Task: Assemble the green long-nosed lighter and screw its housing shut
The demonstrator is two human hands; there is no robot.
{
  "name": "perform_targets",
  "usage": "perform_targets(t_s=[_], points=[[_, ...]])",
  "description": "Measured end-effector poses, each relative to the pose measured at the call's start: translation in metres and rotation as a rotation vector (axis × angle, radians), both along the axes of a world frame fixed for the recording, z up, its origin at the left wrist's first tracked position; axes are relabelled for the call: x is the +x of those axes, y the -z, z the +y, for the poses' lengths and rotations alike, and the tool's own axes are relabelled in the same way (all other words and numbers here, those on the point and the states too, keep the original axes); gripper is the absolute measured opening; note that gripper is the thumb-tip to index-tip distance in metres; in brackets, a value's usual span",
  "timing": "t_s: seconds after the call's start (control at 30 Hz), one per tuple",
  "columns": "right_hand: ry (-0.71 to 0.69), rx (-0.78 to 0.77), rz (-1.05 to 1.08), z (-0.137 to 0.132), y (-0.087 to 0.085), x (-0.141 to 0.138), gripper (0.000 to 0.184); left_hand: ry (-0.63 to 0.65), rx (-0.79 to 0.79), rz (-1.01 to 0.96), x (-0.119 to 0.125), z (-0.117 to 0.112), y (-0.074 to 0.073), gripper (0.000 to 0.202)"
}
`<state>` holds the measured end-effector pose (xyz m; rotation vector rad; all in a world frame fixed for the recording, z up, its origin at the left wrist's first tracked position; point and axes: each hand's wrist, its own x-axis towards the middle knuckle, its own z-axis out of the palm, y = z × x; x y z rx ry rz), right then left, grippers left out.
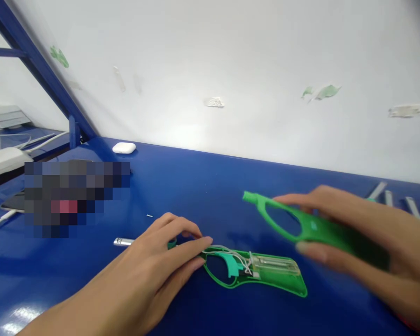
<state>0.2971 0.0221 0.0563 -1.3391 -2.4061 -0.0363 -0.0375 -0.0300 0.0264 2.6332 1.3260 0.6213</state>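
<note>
Two green shells are sitting close. The right hand (378,242) is holding the cover (318,229), fingers closed around it, just above the base (266,273). The base is lying on the surface (196,186) under the curled fingers of the left hand (154,270), pressing or pinching, I cannot tell. Pinning it flat is looking wise. Open room is lying beyond the fingers, with a pin (123,241) beside the left.

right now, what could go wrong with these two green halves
1. The white wires loop loose over the open green half; the green cover in the right hand could pinch them if lowered there.
2. The left hand only touches that half's end with fingertips, so it may slide on the table.
3. The silver pin lies loose beside the left hand and could roll away.
</note>
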Motion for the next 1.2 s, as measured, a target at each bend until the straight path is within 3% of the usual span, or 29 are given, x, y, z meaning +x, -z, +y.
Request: perform_targets(t_s=[0.13, 0.3, 0.53, 0.63, 0.93, 1.2], points=[[-0.018, -0.019, 0.024, -0.014, 0.019, -0.015, 0.048, 0.065, -0.103, 0.009, -0.005, 0.005, 0.000, 0.031], [-0.058, -0.043, 0.034, -0.024, 0.038, -0.024, 0.050, 0.034, -0.117, -0.100, -0.006, 0.005, 0.007, 0.038], [-0.227, -0.028, -0.128, -0.041, 0.060, -0.016, 0.063, 0.043, -0.103, -0.142, -0.004, 0.005, 0.011, 0.042], [-0.273, -0.013, -0.204, -0.042, 0.062, -0.013, 0.067, 0.026, -0.105, -0.148, -0.003, 0.004, 0.010, 0.041], [-0.233, 0.013, -0.177, -0.041, 0.060, -0.018, 0.063, 0.020, -0.081, -0.117, -0.004, 0.002, 0.011, 0.035], [-0.215, -0.026, -0.087, -0.037, 0.059, -0.024, 0.059, 0.110, -0.001, 0.057, -0.003, 0.007, 0.016, 0.075]])
